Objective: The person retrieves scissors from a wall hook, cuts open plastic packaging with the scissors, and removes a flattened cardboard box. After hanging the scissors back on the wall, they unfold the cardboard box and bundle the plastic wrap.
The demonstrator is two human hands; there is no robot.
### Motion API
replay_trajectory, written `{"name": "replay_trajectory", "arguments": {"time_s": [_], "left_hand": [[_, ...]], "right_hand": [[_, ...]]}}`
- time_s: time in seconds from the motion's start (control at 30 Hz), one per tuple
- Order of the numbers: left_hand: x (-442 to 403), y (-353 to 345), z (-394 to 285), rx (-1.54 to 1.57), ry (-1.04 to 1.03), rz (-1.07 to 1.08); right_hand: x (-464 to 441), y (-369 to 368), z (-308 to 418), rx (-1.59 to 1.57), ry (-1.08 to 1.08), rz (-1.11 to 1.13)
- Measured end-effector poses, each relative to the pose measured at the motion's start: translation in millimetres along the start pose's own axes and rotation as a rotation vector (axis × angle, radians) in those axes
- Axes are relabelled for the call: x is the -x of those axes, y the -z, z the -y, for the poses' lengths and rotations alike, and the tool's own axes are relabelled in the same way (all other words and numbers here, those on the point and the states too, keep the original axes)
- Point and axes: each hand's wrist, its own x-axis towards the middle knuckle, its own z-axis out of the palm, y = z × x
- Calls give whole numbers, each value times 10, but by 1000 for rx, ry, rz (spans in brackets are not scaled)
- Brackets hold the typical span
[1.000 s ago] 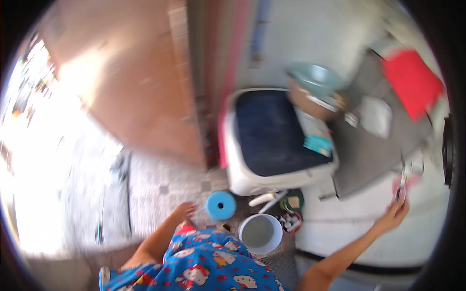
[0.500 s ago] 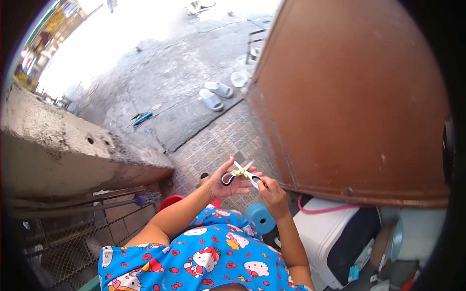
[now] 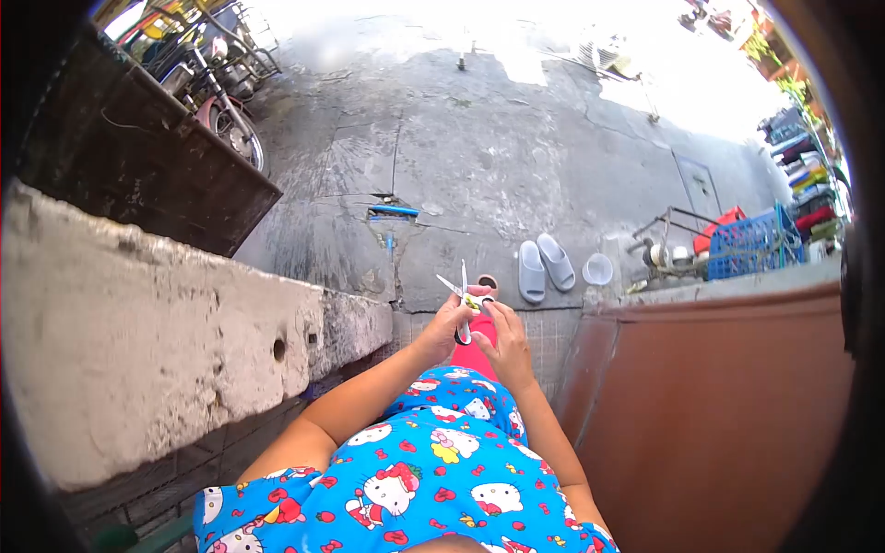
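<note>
Scissors (image 3: 470,302) with white and black handles are held in front of my body, blades spread apart and pointing away from me. My left hand (image 3: 446,330) is closed around their middle and one handle loop. Beside it, my right hand (image 3: 507,346) has its fingers apart, with the fingertips at the other handle loop; whether they grip it is hard to see. Below the hands are my red shorts (image 3: 475,350) and the blue patterned shirt (image 3: 433,461).
Grey slippers (image 3: 532,272) and a white bowl (image 3: 597,269) lie beyond the doorway. A rough concrete wall (image 3: 184,341) stands left, a brown door (image 3: 719,396) right. Farther off are a motorcycle (image 3: 230,124), a blue crate (image 3: 751,241) and a blue pipe (image 3: 394,211).
The view has swung from the indoor area to the outdoor ground. The scissors passed from my right hand into my left, and the blue stool and white machine left the view.
</note>
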Motion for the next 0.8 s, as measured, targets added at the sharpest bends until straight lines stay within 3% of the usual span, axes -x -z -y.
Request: {"name": "replay_trajectory", "arguments": {"time_s": [0.13,0.2,0.23,0.4,0.47,0.53,0.73,0.8], "left_hand": [[-925,147,-401,81,-127,-123],[-1344,186,-646,157,-162,-191],[-1504,178,-801,216,-167,-219],[-1961,343,-1567,278,-319,-399],[-2032,537,-1831,200,-405,-474],[-2128,803,-2004,121,-442,-581],[-2234,1856,-2696,-73,-566,-850],[-2073,2204,-2889,20,-282,-945]], "right_hand": [[-1055,-92,-476,-80,-6,127],[-1605,-47,-581,-189,-125,252],[-1883,-55,-650,-196,-47,234],[-3141,-198,-539,-460,-62,401],[-3613,-397,-481,-492,23,627],[-3976,-747,-469,-418,157,708],[-5145,-1546,-461,-383,33,917],[-5532,-1554,-385,-378,23,941]]}}
